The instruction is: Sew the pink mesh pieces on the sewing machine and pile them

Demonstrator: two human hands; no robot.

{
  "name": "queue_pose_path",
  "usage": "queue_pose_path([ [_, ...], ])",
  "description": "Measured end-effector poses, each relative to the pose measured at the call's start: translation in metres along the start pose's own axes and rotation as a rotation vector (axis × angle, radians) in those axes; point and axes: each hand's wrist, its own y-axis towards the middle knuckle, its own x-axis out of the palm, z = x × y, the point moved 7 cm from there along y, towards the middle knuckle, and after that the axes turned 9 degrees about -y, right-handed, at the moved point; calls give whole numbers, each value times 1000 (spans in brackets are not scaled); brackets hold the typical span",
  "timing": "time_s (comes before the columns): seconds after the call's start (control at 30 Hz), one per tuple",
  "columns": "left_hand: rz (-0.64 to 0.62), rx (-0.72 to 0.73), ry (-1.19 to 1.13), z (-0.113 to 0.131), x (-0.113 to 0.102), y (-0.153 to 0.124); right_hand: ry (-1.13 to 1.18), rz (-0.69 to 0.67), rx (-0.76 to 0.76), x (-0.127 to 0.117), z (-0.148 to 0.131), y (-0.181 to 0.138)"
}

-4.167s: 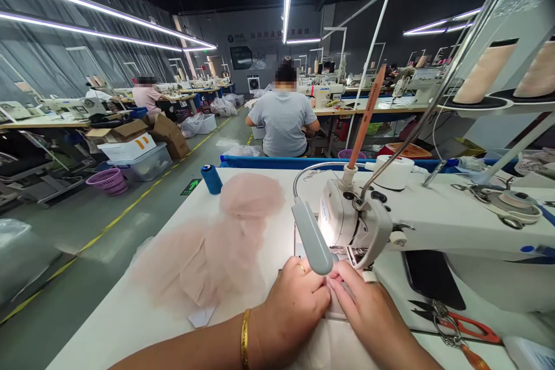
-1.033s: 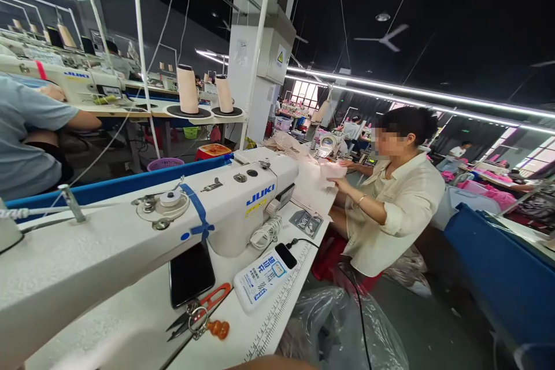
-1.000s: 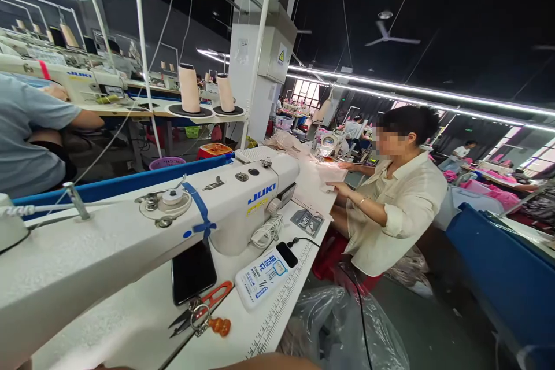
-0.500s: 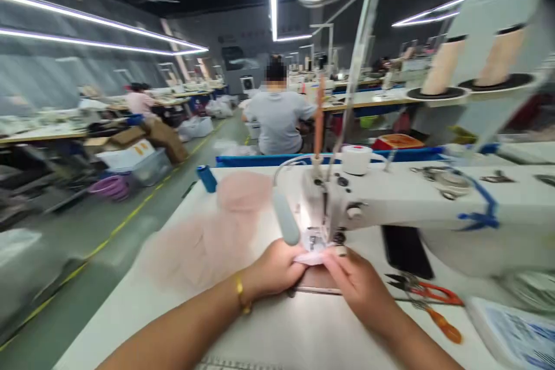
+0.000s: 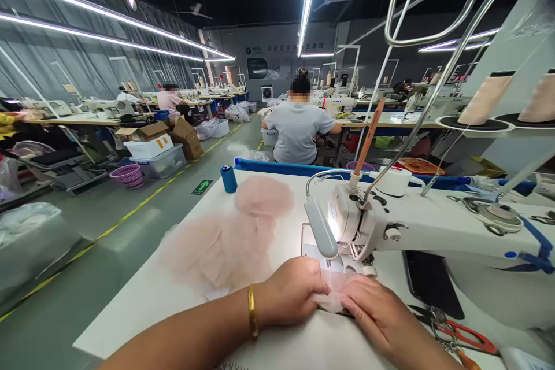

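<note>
Both my hands rest on the white table (image 5: 143,300) in front of a white sewing machine (image 5: 433,225). My left hand (image 5: 290,292), a gold bangle on its wrist, has its fingers closed on a small piece of pale pink fabric (image 5: 332,295) just before the needle. My right hand (image 5: 375,309) pinches the same piece from the right. The machine's grey lamp (image 5: 321,228) hangs right above my left hand. A heap of sheer pink tulle (image 5: 229,237) lies to the left of my hands.
A blue thread cone (image 5: 228,178) stands at the table's far left. A black phone (image 5: 431,283) and orange-handled snips (image 5: 459,332) lie on the right. Two beige thread cones (image 5: 485,98) stand on a rack. A person in a grey shirt (image 5: 297,130) sits ahead with their back turned.
A second ago the view faced right, at a co-worker in a cream shirt. It has swung back to the needle, and both hands now hold the pink piece closer to me.
</note>
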Motion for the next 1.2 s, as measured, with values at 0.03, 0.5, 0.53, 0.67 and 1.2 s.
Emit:
queue_pose_path([
  [0.03,-6,30,105,3,4,-3,-47,-24,-43,-2,-4,0],
  [0.5,30,126,361,11,8,-10,-173,-46,-119,-8,-9,1],
  [0.53,34,126,370,10,8,-9,-170,-32,-106,-8,-7,1],
  [0.67,48,101,411,3,7,-5,-176,11,-79,-6,-3,3],
  [1.2,115,55,187,-3,-3,5,-199,95,-41,5,5,1],
])
